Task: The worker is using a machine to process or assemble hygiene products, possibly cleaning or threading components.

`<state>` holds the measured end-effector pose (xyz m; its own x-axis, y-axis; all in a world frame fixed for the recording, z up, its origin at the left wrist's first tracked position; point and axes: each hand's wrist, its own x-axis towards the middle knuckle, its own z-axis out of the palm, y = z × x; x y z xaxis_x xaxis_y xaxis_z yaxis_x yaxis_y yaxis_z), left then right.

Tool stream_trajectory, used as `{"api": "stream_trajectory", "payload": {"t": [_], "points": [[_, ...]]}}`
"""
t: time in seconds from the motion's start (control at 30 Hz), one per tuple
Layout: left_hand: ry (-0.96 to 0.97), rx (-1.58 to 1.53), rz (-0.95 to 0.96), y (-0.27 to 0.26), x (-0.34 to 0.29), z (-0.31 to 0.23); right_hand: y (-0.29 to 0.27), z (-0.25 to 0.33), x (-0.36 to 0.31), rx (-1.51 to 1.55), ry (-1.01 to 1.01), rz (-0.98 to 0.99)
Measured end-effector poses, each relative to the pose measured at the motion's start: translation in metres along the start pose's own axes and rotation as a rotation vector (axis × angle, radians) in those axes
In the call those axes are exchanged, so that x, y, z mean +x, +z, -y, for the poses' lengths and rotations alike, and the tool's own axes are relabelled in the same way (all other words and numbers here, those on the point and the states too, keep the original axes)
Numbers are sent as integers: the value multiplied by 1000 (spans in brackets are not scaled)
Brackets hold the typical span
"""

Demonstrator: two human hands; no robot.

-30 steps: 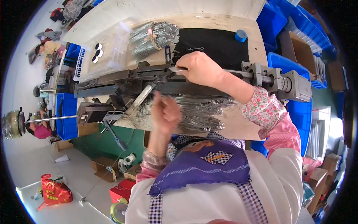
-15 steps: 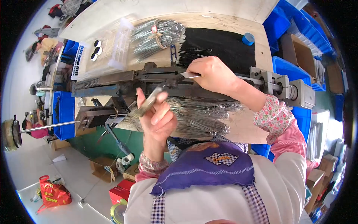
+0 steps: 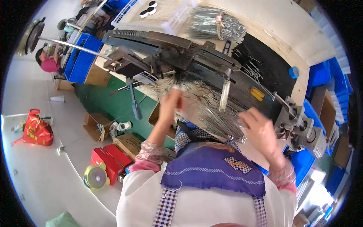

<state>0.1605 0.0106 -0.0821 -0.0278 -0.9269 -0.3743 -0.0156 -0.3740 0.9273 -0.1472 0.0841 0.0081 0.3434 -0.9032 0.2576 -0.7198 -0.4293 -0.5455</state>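
My left hand point(image 3: 172, 105) is in the air over the near edge of the bench, smeared by motion; whether its fingers hold anything cannot be made out. My right hand point(image 3: 261, 130) is slightly blurred beside the looped ends of a heap of thin metal wire rods point(image 3: 221, 121), its fingers apart and nothing visible in them. Between the hands, the lever handle point(image 3: 225, 96) of a long dark metal bench machine point(image 3: 181, 53) points toward me, with neither hand on it. A yellow piece point(image 3: 257, 93) sits on the machine's right part.
Behind the machine lie a tied bundle of wire rods point(image 3: 215, 24), a clear plastic crate point(image 3: 177, 17), and a black mat point(image 3: 280, 56) with loose eye-ended rods and a blue tape roll point(image 3: 293, 72). A long bar point(image 3: 75, 48) juts out left. Blue bins point(image 3: 81, 56) flank the bench.
My left hand has let go of the lever handle and moved back. My right hand has come off the machine toward the near wire heap, without the flat pale piece it held. The view has turned.
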Motion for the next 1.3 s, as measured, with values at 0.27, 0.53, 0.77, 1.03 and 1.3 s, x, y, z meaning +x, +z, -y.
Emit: {"api": "stream_trajectory", "payload": {"t": [0.27, 0.53, 0.77, 1.03, 1.3], "points": [[-48, -284, -134, -23, 39, -20, 47, -107, 1, -356, 475, -132], [274, -393, -135, 31, -3, -19, 52, -102, -7, -437, 528, -16], [-212, -247, 996, 187, -37, -96, 41, -101, -12, -298, 417, -151], [-148, -365, 677, 207, -2, -55, 36, -87, -11, -232, 458, -135], [87, -363, 431, 197, -6, -56, -34, -24, -32, -119, 317, 63]]}}
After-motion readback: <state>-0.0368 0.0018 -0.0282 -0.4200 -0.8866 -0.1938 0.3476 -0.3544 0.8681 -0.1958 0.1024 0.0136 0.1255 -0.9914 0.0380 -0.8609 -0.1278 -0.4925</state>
